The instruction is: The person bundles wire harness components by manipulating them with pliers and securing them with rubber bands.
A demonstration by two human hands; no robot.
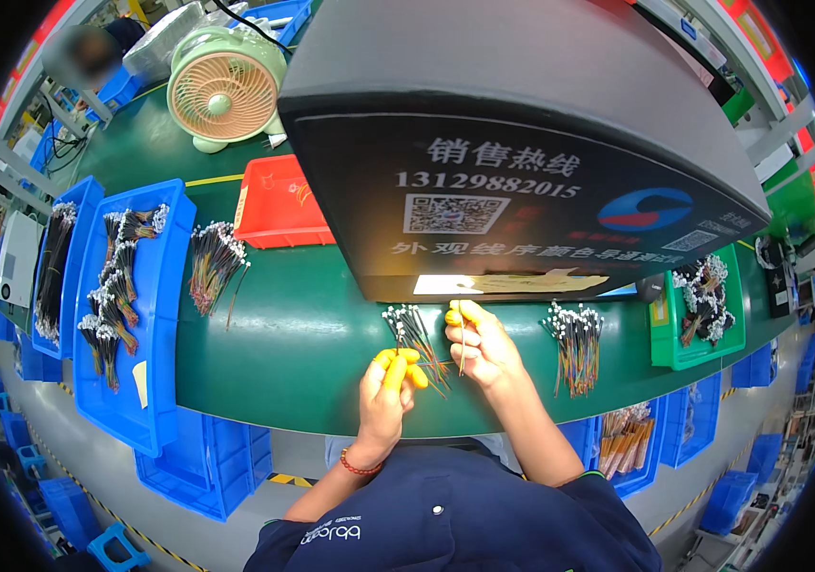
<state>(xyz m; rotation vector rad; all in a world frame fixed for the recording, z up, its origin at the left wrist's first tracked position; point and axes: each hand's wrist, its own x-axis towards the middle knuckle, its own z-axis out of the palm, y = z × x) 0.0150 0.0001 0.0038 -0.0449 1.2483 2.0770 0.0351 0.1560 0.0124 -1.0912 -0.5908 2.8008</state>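
Observation:
My right hand [485,351], yellow covers on its fingertips, pinches a thin wire cable [463,355] just under the front edge of a large black box-shaped machine [541,143]. The cable hangs down from the fingers. Lower and to the left, my left hand [388,393], also with yellow fingertip covers, is closed in a pinch; what lies between its fingers is too small to make out. Beside both hands a loose bundle of wire cables with white connectors [415,329] lies on the green table [283,362]. Another such cable bundle [575,355] rests to the right.
A further cable bundle [216,262] lies at left, near a red tray [278,205]. Blue trays [164,334] with bundles stand at the left edge. A green tray [684,357] with cables is at right. A fan [221,95] stands behind. Blue bins [197,462] sit below the table.

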